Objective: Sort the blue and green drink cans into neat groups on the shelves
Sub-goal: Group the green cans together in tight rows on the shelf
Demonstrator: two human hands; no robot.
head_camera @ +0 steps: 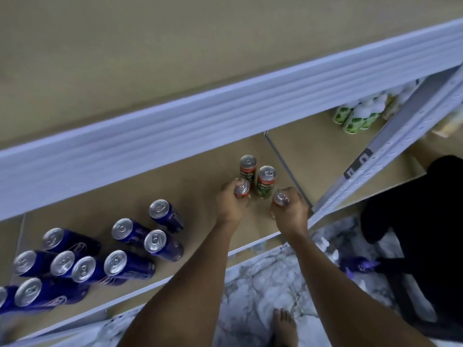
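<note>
On the lower shelf board [200, 186], two green cans stand upright side by side: one at the back [248, 167] and one to its right [266, 181]. My left hand [231, 204] is closed around a third green can [241, 187] just in front of them. A fourth green can [281, 198] is gripped by my right hand [290, 212], to the right of the pair. Several blue cans [165, 215] stand in a loose cluster at the shelf's left [62, 262].
The upper shelf's white front beam [225, 116] overhangs the lower board. A white upright post [375, 159] stands right of my hands. White and green containers [358, 116] sit at the far right. Dark clothing [413, 234], marble floor and a bare foot [284, 326] lie below.
</note>
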